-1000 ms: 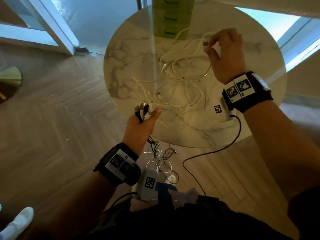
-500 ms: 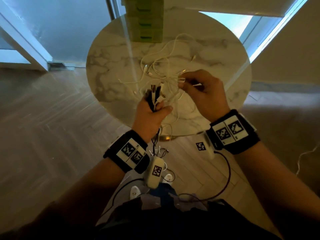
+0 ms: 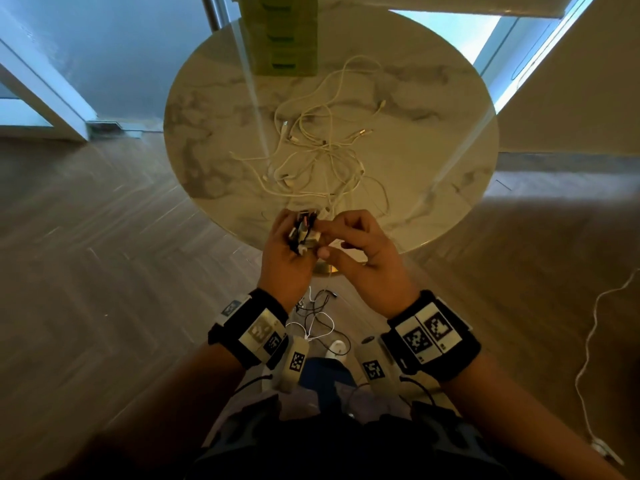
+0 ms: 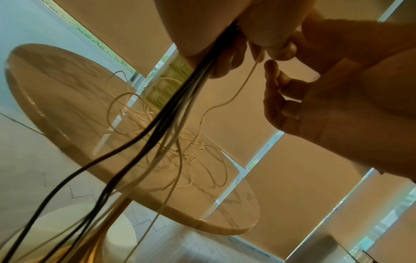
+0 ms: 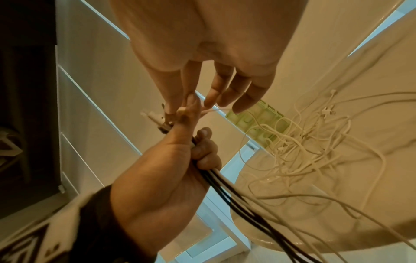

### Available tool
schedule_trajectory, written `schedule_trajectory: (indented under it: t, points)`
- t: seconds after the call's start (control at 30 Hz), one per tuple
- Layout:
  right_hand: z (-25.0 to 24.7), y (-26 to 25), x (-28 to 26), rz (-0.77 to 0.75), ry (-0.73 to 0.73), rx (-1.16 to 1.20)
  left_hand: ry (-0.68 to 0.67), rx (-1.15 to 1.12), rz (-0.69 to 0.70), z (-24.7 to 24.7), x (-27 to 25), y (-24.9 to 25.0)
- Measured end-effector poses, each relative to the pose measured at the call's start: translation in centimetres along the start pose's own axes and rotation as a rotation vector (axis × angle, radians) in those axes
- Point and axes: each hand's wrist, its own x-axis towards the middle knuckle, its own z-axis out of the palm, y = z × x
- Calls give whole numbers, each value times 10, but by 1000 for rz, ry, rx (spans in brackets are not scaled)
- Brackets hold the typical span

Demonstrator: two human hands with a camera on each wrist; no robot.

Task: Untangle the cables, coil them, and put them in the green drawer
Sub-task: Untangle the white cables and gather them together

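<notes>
Left hand (image 3: 284, 252) gripping a bundle of black and white cable ends (image 3: 304, 232) at near table edge; right hand (image 3: 360, 258) pinching one thin white cable (image 4: 244, 83). Loose white tangle (image 3: 322, 157) mid round marble table (image 3: 450, 140), green drawer unit (image 3: 284, 32) far side.

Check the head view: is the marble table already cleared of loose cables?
No: a tangle of white cables lies spread on the marble table, beyond both hands.

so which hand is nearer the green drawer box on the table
Right, narrowly. Both hands meet at the table's near edge, well short of the green drawer box at the far edge. The right hand sits slightly further in; the left hand grips the cable bundle beside it.
</notes>
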Motion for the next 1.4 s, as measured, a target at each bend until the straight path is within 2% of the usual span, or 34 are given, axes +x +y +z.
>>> schedule_trajectory:
  t: [0.07,0.17,0.23,0.3,0.4,0.5,0.6,0.73,0.83,0.93,1.0,1.13,1.2,1.33,1.4]
  points:
    - [-1,7,-1,102,4,109,-14,2,34,-3,-1,-3]
    - [4,25,6,586,108,435,0,-66,-65,-8,3,-4]
    - [11,42,12,839,-36,485,-41,-66,-84,-9,5,-5]
    - [18,57,22,941,-214,542,-67,-102,-93,-9,3,-4]
    - [19,75,46,986,-290,619,-47,-156,-117,-11,0,-5]
    - [13,78,71,974,-296,605,-81,-189,-192,-16,-2,-10]
    - [13,76,89,942,-234,633,-91,-201,-232,-20,-2,-14]
    - [8,80,115,949,5,734,-81,-227,-372,-29,1,-17]
    - [-12,83,143,908,263,801,-206,-198,-467,-34,-7,-20]
    - [-41,82,165,830,372,636,-327,-34,-550,-37,-17,-27]
    - [-57,87,172,812,377,450,-347,70,-557,-38,-17,-32]
    - [-59,87,159,773,171,0,-206,120,-518,-36,0,-32]
    - [-53,82,142,684,122,-76,-188,122,-488,-29,14,-28]
    - [-38,64,100,469,201,-156,-303,49,-480,2,42,-18]
    - [-29,52,77,397,252,-200,-294,-76,-536,25,54,-13]
